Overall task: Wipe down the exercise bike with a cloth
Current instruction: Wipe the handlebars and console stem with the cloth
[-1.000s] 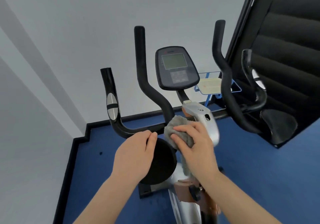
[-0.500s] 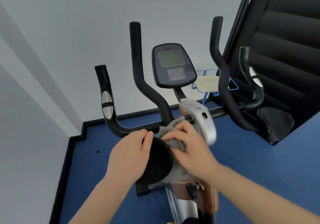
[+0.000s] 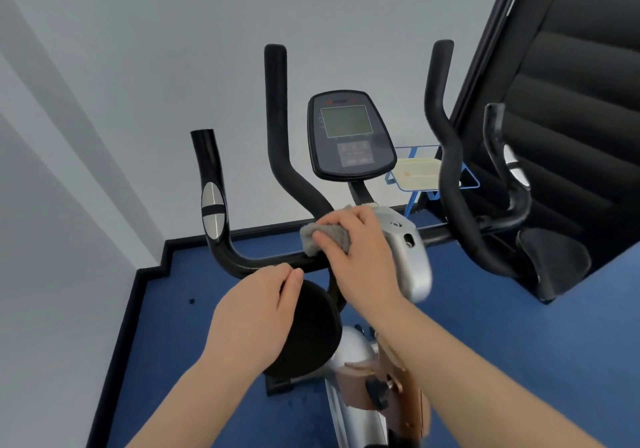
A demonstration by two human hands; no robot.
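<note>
The exercise bike has black curved handlebars [image 3: 277,129], a console [image 3: 349,136] with a grey screen and a silver stem cover [image 3: 408,257]. My right hand [image 3: 356,260] grips a grey cloth [image 3: 318,236] and presses it on the handlebar crossbar just left of the silver cover. My left hand [image 3: 256,316] rests on the round black pad [image 3: 311,326] below the crossbar, fingers curved over its top edge. Part of the cloth is hidden under my right hand.
A black padded machine [image 3: 571,101] stands close on the right. A small blue rack [image 3: 433,174] with a pale tray sits behind the handlebars. The floor [image 3: 502,343] is blue, edged by a black skirting along the white wall. A black knob [image 3: 377,392] sticks out of the brown frame below.
My right hand has carried the cloth up from beside the round pad onto the crossbar next to the silver cover. My left hand has stayed on the pad.
</note>
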